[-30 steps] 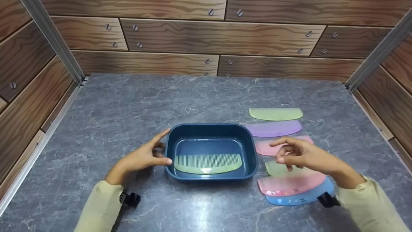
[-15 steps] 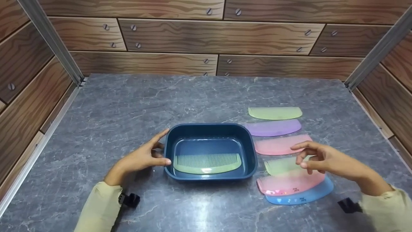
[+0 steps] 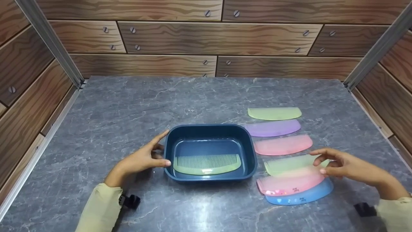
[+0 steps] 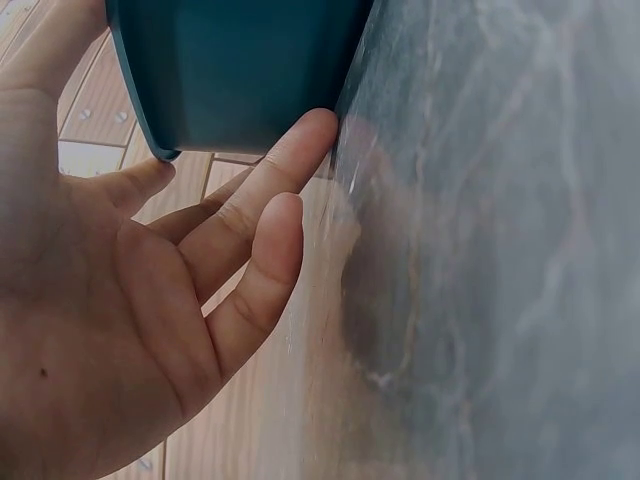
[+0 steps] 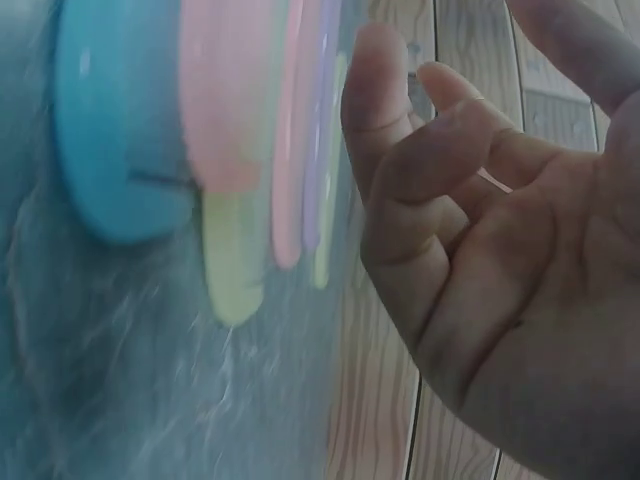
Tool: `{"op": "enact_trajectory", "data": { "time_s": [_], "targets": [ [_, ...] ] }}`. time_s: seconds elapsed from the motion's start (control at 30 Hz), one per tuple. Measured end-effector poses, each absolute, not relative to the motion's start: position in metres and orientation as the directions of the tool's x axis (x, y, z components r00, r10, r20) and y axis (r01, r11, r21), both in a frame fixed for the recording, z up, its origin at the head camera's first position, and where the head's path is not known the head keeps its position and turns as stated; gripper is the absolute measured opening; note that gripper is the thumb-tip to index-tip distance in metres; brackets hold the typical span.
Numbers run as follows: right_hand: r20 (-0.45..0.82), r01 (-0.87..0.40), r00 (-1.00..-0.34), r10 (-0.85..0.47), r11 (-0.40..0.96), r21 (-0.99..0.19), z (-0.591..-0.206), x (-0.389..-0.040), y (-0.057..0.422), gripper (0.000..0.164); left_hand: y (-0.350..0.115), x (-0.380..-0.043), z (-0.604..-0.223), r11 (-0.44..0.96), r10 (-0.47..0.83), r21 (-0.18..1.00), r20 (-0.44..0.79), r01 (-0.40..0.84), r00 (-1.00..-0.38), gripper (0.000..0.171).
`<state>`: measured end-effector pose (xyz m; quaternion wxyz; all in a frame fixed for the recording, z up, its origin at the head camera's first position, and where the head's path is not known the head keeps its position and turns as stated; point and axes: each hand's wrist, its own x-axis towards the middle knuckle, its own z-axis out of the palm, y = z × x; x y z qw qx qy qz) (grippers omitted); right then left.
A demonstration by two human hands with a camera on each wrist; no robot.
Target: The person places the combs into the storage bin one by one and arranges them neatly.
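A dark blue plastic tub (image 3: 210, 178) holds one green comb (image 3: 207, 169), lying with its teeth toward the far side. My left hand (image 3: 141, 159) rests against the tub's left end, thumb and index finger spread along the rim. In the left wrist view, fairly straight fingers touch the tub's outer wall (image 4: 240, 80). Above the right ends of the nearer combs hovers my right hand (image 3: 349, 167), fingers loosely bent and holding nothing. Below it lie a pale green comb (image 3: 283, 166), a pink printed comb (image 3: 289, 186) overlapping it, and a blue comb (image 3: 309, 195) partly under the pink one.
Farther back on the tub's right lie a plain pink comb (image 3: 285, 146), a purple comb (image 3: 273, 128) and another green comb (image 3: 274, 113). All rest on the grey marbled table (image 3: 145, 100). Wood-patterned walls (image 3: 219, 38) and metal posts (image 3: 58, 48) enclose it.
My right hand has drawn back to the right, away from the tub and across the combs, uncovering the plain pink one. The left hand, the tub and the combs have stayed put.
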<state>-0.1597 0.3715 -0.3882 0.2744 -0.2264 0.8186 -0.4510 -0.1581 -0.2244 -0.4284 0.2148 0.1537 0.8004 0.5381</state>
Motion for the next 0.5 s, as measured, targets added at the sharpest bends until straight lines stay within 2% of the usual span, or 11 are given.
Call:
{"op": "enact_trajectory", "data": {
  "time_s": [0.3, 0.5],
  "targets": [
    [-0.348, -0.031, -0.792, -0.502, 0.602, -0.798, -0.397, -0.161, 0.388, 0.052, -0.225, -0.156, -0.428, 0.384, 0.465, 0.923, -0.174, 0.021, -0.868, 0.102],
    [-0.352, -0.039, -0.779, -0.519, 0.600, -0.799, -0.402, -0.162, 0.397, 0.053, -0.224, -0.156, -0.428, 0.380, 0.463, 0.925, -0.178, 0.012, -0.868, 0.103]
  ]
}}
